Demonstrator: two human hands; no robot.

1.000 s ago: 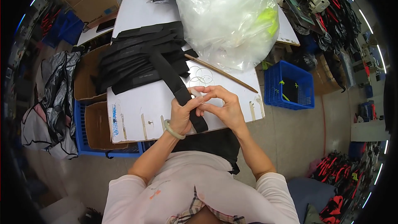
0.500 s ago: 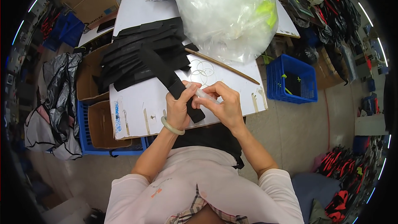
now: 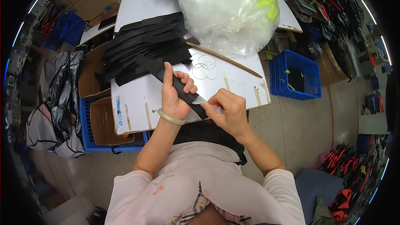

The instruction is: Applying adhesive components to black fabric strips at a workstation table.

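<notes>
Black strap (image 3: 180,89), long, flat, matte

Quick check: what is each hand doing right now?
Left hand: closed around a black strap.
Right hand: fingers pinching a small clear piece at the strap.

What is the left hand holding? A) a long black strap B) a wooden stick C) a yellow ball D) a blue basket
A: the left hand is wrapped around a long black strap, while the right hand pinches something small and pale at its end.
</notes>
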